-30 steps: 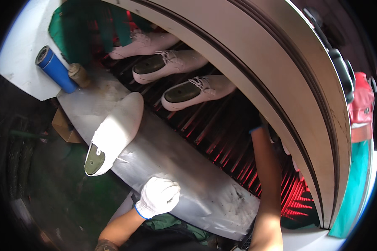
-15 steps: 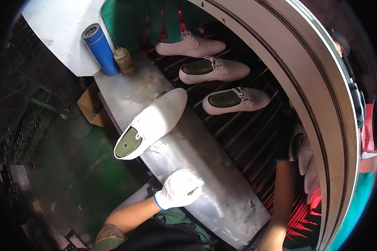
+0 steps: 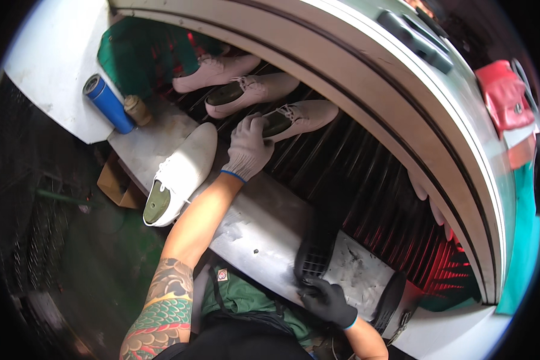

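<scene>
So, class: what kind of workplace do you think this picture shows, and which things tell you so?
Probably a shoe factory line: pale lace-up shoes ride a dark slatted conveyor under a curved metal hood, and the white-gloved left hand reaches for one.

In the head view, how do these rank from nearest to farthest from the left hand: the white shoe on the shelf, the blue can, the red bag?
From the left hand:
1. White shoe, just to its left on the metal shelf.
2. Blue can, farther left, at the shelf's far end.
3. Red bag, far right, beyond the machine's rim.
</scene>
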